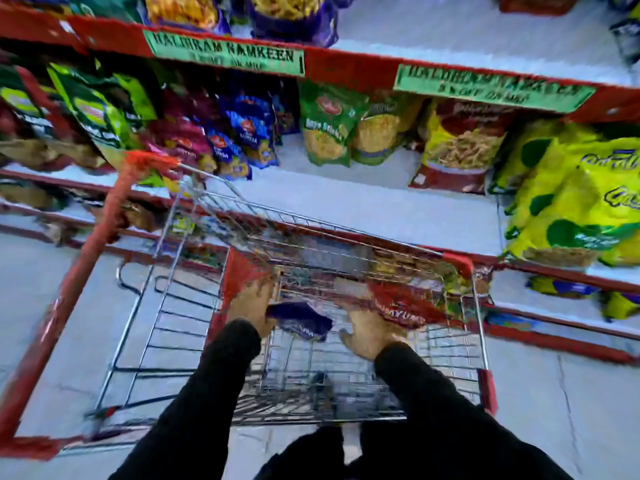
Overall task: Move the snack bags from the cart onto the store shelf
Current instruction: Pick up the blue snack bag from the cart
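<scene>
Both my hands reach down into the wire cart (482, 344) in front of me. My left hand (252, 306) grips a blue snack bag (300, 320) at its left end. My right hand (370, 336) holds the lower edge of a red snack bag (403, 303) that lies against the cart's far right side. More bags show blurred behind the cart's far wall. The store shelf (363, 202) just beyond the cart has a bare white stretch in its middle, with blue bags (242, 140) to its left and green and maroon bags (332, 129) at the back.
Large yellow bags (571, 199) fill the shelf's right end. Green price labels (225, 53) run along the red edge of the shelf above. The cart's red handle bar (86, 258) slants down the left. Lower shelves hold more bags at far right and left.
</scene>
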Available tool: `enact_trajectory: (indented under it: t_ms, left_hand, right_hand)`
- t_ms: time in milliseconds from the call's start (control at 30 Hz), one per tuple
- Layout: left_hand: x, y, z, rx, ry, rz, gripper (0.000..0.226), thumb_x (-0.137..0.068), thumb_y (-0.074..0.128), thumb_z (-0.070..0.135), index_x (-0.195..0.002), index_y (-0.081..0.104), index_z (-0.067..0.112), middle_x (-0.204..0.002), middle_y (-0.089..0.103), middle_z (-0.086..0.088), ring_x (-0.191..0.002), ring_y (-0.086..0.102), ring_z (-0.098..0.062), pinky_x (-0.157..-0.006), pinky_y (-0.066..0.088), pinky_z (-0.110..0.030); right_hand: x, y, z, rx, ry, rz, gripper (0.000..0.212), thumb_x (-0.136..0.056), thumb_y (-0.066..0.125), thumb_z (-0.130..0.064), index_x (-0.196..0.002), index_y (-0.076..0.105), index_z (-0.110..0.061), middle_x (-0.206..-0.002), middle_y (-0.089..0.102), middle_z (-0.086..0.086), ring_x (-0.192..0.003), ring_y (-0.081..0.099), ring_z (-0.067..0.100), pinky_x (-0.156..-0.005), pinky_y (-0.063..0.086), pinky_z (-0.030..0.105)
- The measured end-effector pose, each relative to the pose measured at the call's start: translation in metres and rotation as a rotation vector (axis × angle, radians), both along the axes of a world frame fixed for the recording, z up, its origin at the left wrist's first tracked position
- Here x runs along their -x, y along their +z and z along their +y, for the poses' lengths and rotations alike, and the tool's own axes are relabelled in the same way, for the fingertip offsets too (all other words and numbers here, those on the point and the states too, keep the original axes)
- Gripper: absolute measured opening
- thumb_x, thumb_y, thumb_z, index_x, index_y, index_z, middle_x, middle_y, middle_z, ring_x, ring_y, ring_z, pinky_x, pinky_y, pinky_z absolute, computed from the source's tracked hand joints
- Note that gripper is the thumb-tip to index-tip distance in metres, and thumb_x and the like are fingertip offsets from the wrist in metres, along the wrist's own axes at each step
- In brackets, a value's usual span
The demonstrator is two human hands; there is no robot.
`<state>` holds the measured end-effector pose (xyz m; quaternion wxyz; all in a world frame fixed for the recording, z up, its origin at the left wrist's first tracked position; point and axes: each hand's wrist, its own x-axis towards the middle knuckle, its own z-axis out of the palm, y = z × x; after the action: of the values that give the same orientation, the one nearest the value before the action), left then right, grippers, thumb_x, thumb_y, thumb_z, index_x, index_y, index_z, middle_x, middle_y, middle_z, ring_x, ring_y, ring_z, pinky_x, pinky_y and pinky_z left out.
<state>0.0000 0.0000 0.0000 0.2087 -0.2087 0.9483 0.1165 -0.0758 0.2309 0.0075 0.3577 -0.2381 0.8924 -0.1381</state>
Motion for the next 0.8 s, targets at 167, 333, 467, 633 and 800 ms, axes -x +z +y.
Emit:
enact_trajectory:
  t_ms: [167,333,467,633,800]
  left_hand:
    - [0.0,-0.032,-0.011,0.023,0.046,-0.119,0.045,-0.086,0.053,0.016,-0.126,0.058,0.036,-0.114,0.069,-0.009,-0.107,0.065,-0.034,-0.091,0.056,-0.044]
    - [0.005,-0.039,-0.009,0.045,0.147,-0.061,0.027,-0.09,0.055,0.022,-0.111,0.069,0.03,-0.106,0.073,-0.01,-0.1,0.07,-0.032,-0.08,0.057,-0.041]
    - [-0.001,-0.024,-0.01,-0.016,0.207,0.067,0.026,-0.085,0.065,0.025,-0.11,0.07,0.032,-0.099,0.075,-0.011,-0.093,0.071,-0.033,-0.077,0.057,-0.039]
    - [-0.013,0.013,-0.007,-0.401,0.319,0.545,0.023,-0.076,0.076,0.005,-0.096,0.075,0.017,-0.094,0.073,-0.004,-0.081,0.067,-0.011,-0.084,0.054,-0.022]
    - [0.006,0.066,0.009,-0.664,0.412,0.786,0.022,-0.075,0.077,-0.002,-0.093,0.072,0.009,-0.092,0.069,-0.01,-0.078,0.063,-0.003,-0.07,0.047,0.001]
  right_hand:
    - [0.007,-0.032,-0.028,0.001,-0.103,-0.114,0.046,-0.095,0.059,-0.02,-0.137,0.053,-0.005,-0.137,0.06,0.02,-0.124,0.058,0.033,-0.083,0.05,0.013]
    - [0.014,-0.054,-0.033,-0.042,-0.186,-0.048,0.031,-0.091,0.06,-0.018,-0.122,0.065,-0.013,-0.122,0.07,0.013,-0.112,0.065,0.03,-0.09,0.051,0.029]
    - [0.018,-0.037,-0.021,0.06,-0.211,0.043,0.027,-0.096,0.056,-0.025,-0.12,0.067,-0.017,-0.111,0.074,0.01,-0.103,0.069,0.027,-0.092,0.055,0.037]
    - [0.024,0.009,0.008,0.461,-0.407,-0.018,0.016,-0.092,0.063,-0.019,-0.102,0.07,-0.029,-0.101,0.075,0.0,-0.093,0.071,0.013,-0.091,0.059,0.038]
    - [0.036,0.067,0.027,0.709,-0.482,0.017,0.022,-0.087,0.069,-0.028,-0.089,0.067,-0.05,-0.09,0.075,-0.019,-0.088,0.07,-0.002,-0.084,0.059,0.029]
